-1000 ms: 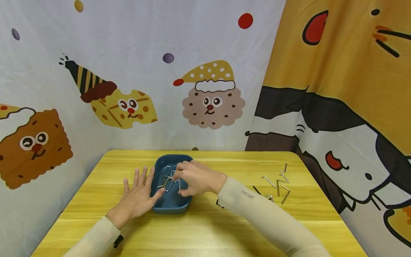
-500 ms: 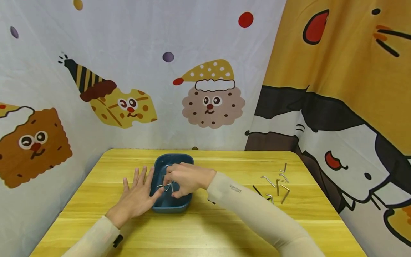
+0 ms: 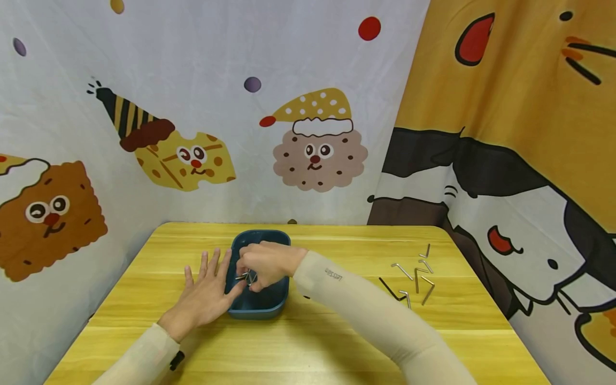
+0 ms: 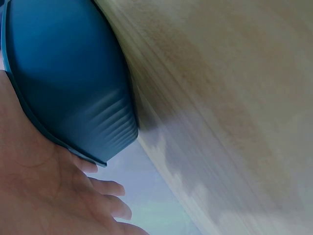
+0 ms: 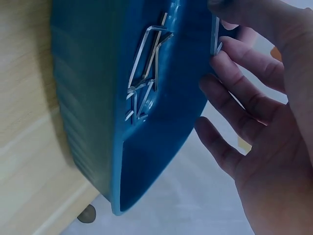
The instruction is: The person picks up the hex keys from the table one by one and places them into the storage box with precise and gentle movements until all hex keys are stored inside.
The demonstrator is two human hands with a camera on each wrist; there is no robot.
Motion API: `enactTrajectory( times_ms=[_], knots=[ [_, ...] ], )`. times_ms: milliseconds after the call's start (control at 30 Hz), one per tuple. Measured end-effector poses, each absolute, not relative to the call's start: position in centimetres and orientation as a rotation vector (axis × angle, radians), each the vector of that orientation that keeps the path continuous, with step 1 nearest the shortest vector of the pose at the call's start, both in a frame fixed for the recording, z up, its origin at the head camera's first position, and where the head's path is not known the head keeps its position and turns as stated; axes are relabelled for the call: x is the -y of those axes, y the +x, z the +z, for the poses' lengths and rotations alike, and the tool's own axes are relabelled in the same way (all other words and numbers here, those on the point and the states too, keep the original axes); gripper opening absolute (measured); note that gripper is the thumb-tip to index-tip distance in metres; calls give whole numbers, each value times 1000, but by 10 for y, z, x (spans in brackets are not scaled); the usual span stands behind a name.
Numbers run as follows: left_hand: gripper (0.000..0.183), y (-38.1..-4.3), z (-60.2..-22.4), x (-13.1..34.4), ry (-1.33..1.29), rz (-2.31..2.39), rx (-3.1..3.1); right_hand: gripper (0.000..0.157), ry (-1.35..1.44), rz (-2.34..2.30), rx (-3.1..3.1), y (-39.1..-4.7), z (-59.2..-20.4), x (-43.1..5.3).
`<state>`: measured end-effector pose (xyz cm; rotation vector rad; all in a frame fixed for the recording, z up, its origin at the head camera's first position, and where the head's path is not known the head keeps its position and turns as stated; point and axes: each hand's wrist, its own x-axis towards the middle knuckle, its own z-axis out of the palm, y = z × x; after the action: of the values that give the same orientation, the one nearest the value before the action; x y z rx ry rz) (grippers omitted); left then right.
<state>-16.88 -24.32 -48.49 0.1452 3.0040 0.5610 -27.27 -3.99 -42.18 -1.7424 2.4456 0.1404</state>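
Inside the blue tray lie several silver hex keys, heaped towards one side in the right wrist view. My right hand reaches over the tray and pinches one hex key between thumb and fingertips; the thumb partly covers it. The other fingers of that hand are spread and loosely bent. My left hand lies with straight, spread fingers along the tray's left side, its palm against the rim in the left wrist view. In the head view, the right hand hides part of the tray's contents.
On the yellow wooden table, to the right, lie several loose hex keys: a black one, brownish ones and silver ones. A printed cloth hangs behind the table.
My right hand has moved left and slightly down within the tray, its fingers closing in around the hex keys. The left hand has stayed in place.
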Motion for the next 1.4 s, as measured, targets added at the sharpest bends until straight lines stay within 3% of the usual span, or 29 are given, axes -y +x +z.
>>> enactTrajectory(
  times_ms=[567,1400],
  knots=[
    [105,-168,-482,241,158,564,-2987,46,-1663,152,-2452,-274,-423,48],
    [104,-167,-482,241,155,541,-3011,45,-1738,47,-2502,-265,-423,8]
  ],
)
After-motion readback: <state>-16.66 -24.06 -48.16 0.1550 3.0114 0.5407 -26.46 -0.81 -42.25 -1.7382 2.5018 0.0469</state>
